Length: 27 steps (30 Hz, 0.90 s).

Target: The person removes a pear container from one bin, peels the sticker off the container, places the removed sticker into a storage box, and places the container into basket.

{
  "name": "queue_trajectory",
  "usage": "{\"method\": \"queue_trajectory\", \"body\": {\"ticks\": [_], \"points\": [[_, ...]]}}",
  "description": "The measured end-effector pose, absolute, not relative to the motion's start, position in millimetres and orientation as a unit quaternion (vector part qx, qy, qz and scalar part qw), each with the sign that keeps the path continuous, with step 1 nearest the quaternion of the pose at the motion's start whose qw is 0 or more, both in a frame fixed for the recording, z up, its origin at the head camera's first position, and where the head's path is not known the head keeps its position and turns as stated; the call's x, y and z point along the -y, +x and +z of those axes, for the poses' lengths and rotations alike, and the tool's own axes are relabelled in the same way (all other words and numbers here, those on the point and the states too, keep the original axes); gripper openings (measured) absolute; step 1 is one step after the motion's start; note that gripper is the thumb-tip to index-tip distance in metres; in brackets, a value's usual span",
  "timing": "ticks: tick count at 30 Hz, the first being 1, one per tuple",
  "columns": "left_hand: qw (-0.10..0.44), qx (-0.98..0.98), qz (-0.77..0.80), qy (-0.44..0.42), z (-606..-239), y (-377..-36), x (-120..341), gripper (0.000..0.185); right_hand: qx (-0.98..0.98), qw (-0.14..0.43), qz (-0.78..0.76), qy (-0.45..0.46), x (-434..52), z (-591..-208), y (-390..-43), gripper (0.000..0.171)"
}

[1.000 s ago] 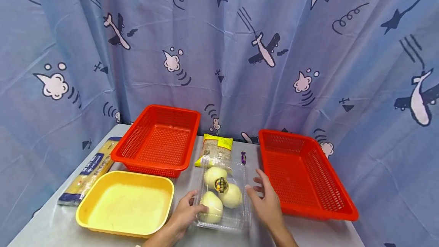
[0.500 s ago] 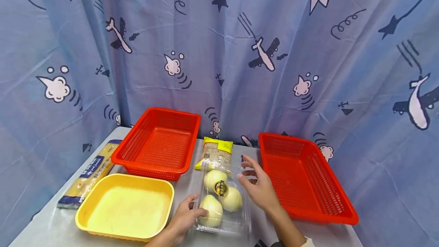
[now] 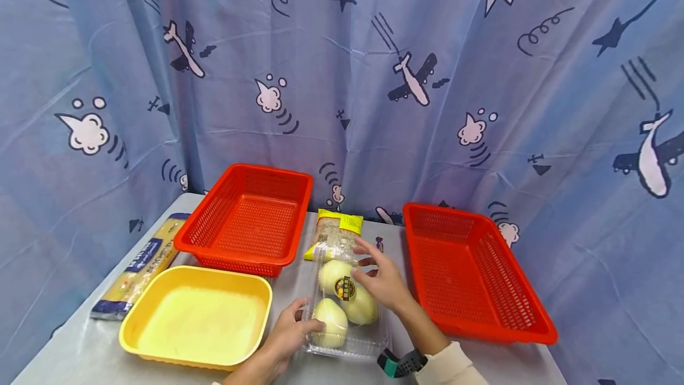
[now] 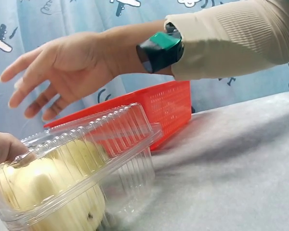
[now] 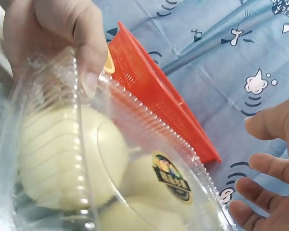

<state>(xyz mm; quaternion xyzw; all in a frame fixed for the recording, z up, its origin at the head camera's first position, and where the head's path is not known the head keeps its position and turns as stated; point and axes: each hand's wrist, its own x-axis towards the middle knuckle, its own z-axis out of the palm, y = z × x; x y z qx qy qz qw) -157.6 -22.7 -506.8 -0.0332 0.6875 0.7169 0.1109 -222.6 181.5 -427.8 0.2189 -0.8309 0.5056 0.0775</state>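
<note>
A clear plastic clamshell box [image 3: 369, 346] holds several round, pale yellow fruits [image 3: 330, 324], with a dark round sticker [image 3: 345, 288] on the lid. My left hand [image 3: 285, 333] grips the box at its near left side, thumb pressed on top; the fingers under it are hidden. In the left wrist view the box [image 4: 135, 130] is tilted, its near right end raised off the table. My right hand [image 3: 382, 278] hovers over the far right part of the lid, fingers apart and gently bent, holding nothing. The right wrist view shows the right hand's fingers [image 5: 267, 185] spread beside the lid.
Behind the box lies a yellow-edged bag of grain-like food [image 3: 336, 233], with a purple wrapped candy [image 3: 379, 244] to its right. Red baskets stand at the back left [image 3: 184, 242] and right [image 3: 534, 328]. A yellow tub [image 3: 195, 319] and a long noodle-like packet [image 3: 141, 266] are at left.
My right hand has moved from beside the box's right edge, up past the candy, then left over the far part of the lid. The left hand keeps its grip in place.
</note>
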Motion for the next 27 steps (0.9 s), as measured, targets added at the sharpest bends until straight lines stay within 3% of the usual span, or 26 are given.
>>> {"method": "queue_trajectory", "body": {"ticks": [7,15,27], "points": [[0.123,-0.691,0.711,-0.037,-504.4,-156.6,23.6,0.077,0.843,0.042,0.475,0.25,-183.2,-440.4,-228.6,0.061],[0.12,-0.686,0.717,-0.029,-506.1,-157.9,24.6,0.077,0.852,0.058,0.445,0.27,-181.8,-451.9,-231.7,0.058],[0.126,-0.693,0.709,-0.036,-503.2,-155.3,25.0,0.078,0.882,0.027,0.399,0.248,-178.0,-457.4,-228.1,0.06]]}}
